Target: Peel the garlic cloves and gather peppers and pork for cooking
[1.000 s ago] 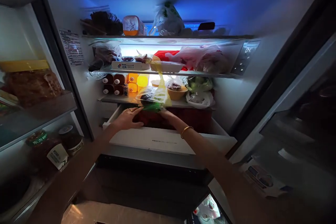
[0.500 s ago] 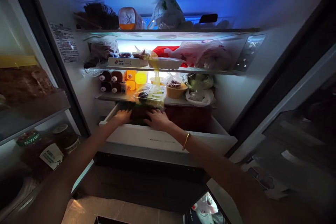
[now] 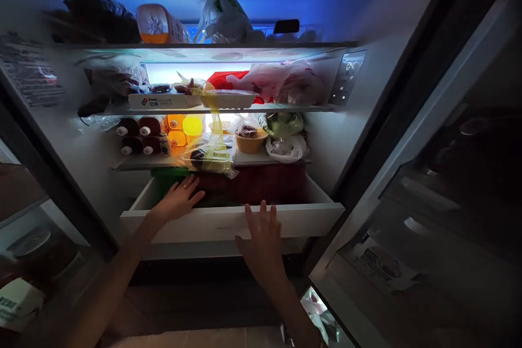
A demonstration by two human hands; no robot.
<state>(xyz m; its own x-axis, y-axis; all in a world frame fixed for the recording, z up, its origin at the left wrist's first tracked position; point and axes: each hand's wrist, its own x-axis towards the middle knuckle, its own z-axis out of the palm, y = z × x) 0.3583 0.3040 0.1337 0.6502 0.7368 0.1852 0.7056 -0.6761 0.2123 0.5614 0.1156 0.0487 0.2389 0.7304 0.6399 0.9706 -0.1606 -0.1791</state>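
Note:
A white fridge drawer (image 3: 232, 223) is pulled out below the lowest shelf. My left hand (image 3: 179, 198) is over its front left part, fingers spread, with a ring on one finger. Near those fingers lie a green bag (image 3: 169, 174) and a dark red bag (image 3: 265, 185) inside the drawer; what they contain is hidden. My right hand (image 3: 261, 234) is in front of the drawer's face with its fingers apart and nothing in it. Its fingertips reach the drawer's upper edge, though I cannot tell whether they touch.
Above the drawer, the lowest shelf holds several bottles (image 3: 150, 126), a yellow plastic bag (image 3: 218, 157), a tan bowl (image 3: 250, 143) and bagged greens (image 3: 285, 125). Higher up are a Domino's box (image 3: 157, 101) and a juice bottle (image 3: 153, 24). Open door racks flank both sides.
My right hand has drawn back out of the drawer to its front. My left hand stays over the drawer, and more of the green bag shows. The view has shifted to the right.

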